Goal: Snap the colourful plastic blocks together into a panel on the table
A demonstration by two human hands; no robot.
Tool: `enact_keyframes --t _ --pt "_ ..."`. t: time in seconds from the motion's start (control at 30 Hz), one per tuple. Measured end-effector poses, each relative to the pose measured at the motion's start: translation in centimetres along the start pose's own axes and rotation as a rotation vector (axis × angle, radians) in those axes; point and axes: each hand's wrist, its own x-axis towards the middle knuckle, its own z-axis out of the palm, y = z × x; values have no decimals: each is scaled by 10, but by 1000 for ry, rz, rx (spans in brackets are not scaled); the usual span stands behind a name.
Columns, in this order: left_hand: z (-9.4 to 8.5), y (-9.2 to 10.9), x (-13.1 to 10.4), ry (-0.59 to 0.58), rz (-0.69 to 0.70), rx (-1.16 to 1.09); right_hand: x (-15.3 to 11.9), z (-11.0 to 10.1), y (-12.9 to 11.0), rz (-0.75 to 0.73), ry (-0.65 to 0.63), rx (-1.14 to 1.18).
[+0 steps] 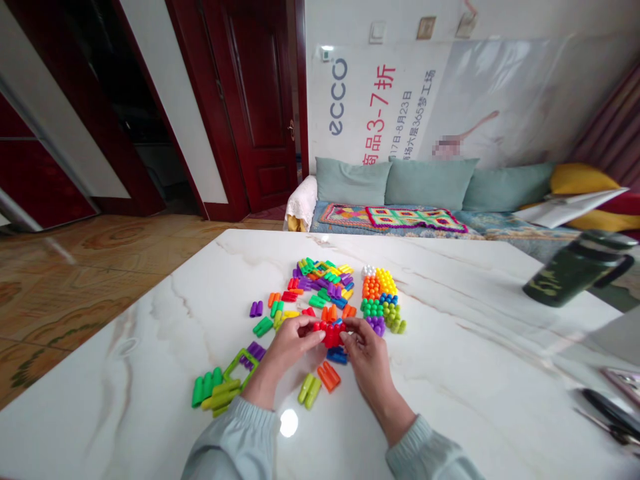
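Both hands hold red plastic pieces [333, 335] between them, above the middle of the white table. My left hand [295, 343] pinches their left end with thumb and fingers. At the right end, my right hand [364, 347] grips them the same way. Just beyond the fingers lies a loose pile of colourful pieces [325, 280]. Sorted clusters by colour, among them an orange cluster [371, 288], stand to the right. Below the hands are a blue piece [337, 356], an orange piece [329, 377] and a yellow-green piece [309, 391].
Green tube pieces [207, 387] and a lime frame [233, 371] lie at the left on the marble-patterned table [165, 333]. A dark green mug [570, 270] stands at the right. Near the right edge is a black object [610, 408]. Beyond the table is a sofa with cushions [433, 183].
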Motion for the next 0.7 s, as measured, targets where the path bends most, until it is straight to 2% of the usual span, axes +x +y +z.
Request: enact_keyframes --t 0.13,0.3,0.4,0.53,0.63,0.7 --pt "0 -4 1 -9 29 72 -2 0 0 -28 12 -45" --pt "1 -10 4 59 63 204 -4 -6 -7 -67 56 -70" --pt "0 -12 6 97 74 233 -3 -31 -16 -118 190 -87" --pt "0 -14 7 125 106 222 -2 -83 -16 -167 458 -265" --pt "1 -17 9 130 126 203 -4 -112 -2 -75 438 -456" --pt "2 -19 9 132 130 211 -6 -119 11 -3 378 -528"
